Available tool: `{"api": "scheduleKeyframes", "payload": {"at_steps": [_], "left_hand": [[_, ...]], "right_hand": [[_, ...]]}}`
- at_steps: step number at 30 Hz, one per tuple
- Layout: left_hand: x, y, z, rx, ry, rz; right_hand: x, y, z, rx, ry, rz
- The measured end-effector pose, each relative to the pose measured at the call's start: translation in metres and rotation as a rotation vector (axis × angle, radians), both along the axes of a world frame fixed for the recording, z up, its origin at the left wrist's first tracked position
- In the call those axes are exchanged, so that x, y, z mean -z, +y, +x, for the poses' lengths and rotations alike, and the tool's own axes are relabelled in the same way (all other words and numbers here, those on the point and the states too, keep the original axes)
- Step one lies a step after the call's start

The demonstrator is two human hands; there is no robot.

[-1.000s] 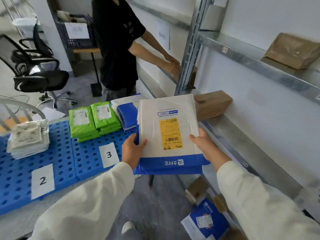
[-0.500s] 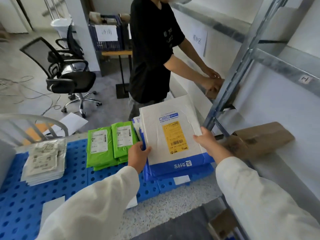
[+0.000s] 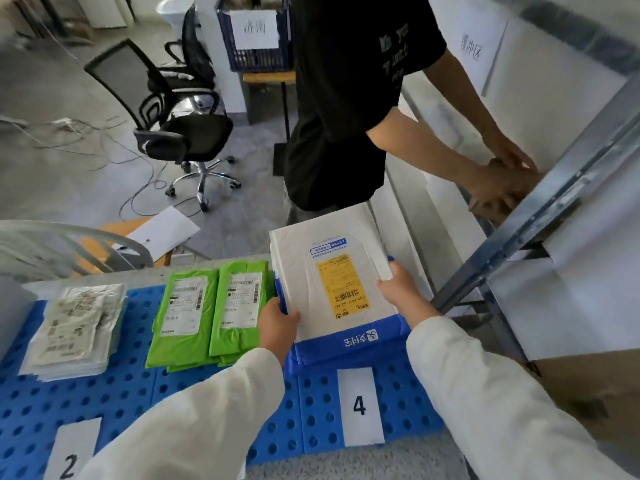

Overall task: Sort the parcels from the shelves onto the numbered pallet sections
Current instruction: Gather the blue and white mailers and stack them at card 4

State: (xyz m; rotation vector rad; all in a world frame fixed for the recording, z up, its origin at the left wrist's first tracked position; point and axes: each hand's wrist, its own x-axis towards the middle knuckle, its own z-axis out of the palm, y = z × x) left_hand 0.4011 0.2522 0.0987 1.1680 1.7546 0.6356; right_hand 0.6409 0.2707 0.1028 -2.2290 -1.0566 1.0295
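Observation:
I hold a white-and-blue parcel (image 3: 329,271) with a yellow label by both side edges. My left hand (image 3: 277,323) grips its left edge and my right hand (image 3: 401,292) grips its right edge. The parcel lies low over the blue perforated pallet (image 3: 311,427), on top of similar blue parcels in the section marked with a paper "4" (image 3: 360,407). Two stacks of green parcels (image 3: 207,306) lie just left of it. A pile of white printed parcels (image 3: 76,323) sits further left, above the paper "2" (image 3: 69,455).
Another person in a black shirt (image 3: 349,98) stands right behind the pallet, hands on a brown box (image 3: 502,199) on the metal shelf rack (image 3: 540,216) at right. A brown carton (image 3: 595,393) sits on the shelf near my right arm. An office chair (image 3: 180,133) and floor cables lie behind.
I have turned from the shelf to the pallet and carried the parcel forward and down, from the air over the floor to the stack at section 4.

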Motion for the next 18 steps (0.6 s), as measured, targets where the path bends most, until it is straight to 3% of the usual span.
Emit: {"api": "scheduleKeyframes", "payload": {"at_steps": [10, 15, 18], "left_hand": [[0.028, 0.017, 0.011, 0.03, 0.139, -0.02], [0.023, 0.02, 0.009, 0.116, 0.228, -0.054], [0.008, 0.018, 0.008, 0.286, 0.327, 0.046]], "right_hand": [[0.057, 0.007, 0.0, 0.002, 0.037, -0.075], [0.052, -0.002, -0.001, -0.081, -0.19, -0.096], [0.037, -0.009, -0.007, -0.199, -0.301, -0.063]]}}
